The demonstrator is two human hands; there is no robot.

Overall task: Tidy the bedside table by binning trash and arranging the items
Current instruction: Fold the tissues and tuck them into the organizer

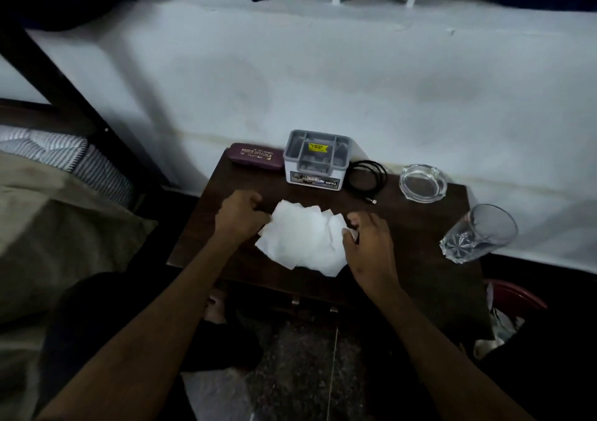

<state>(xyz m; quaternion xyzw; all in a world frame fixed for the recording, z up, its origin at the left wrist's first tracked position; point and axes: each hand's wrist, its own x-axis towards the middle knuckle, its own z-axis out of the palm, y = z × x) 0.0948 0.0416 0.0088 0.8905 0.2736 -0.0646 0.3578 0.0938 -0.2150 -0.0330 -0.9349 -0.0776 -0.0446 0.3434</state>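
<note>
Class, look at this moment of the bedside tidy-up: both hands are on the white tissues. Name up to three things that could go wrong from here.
1. The drinking glass stands at the table's right edge; a right hand swinging towards the red bin might knock it off.
2. The left hand and right hand grip only the edges of the tissues, so loose sheets may slip to the floor.
3. The black cable lies close behind and could be dragged along.
</note>
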